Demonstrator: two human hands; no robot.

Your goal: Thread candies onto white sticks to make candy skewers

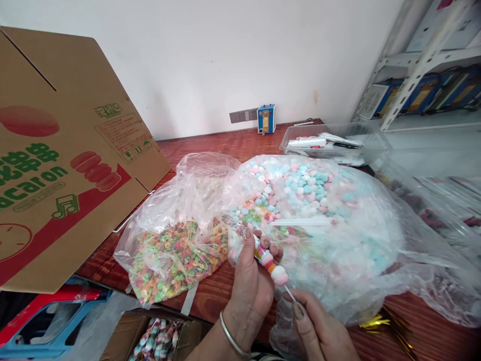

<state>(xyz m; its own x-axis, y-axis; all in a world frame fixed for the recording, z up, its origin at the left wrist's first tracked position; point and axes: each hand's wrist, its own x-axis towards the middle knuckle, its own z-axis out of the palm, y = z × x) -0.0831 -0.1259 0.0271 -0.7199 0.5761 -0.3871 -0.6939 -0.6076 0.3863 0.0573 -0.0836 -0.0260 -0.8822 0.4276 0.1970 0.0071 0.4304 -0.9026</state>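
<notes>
Right hand [317, 326] pinches one white stick [290, 292]; left hand [252, 278] curls around the one candy skewer [267, 259] on it, lower center. One clear ring-candy bag [176, 195] left of center, one clear pastel-candy bag [349, 245] right of center.

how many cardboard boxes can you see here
2: a large printed box at the left, and a smaller open box at the bottom edge, holding colourful wrapped sweets. Others may be hidden.

A reddish-brown wooden table [212, 293] stands against a white wall [210, 65], white metal shelving [418, 77] at right
</notes>
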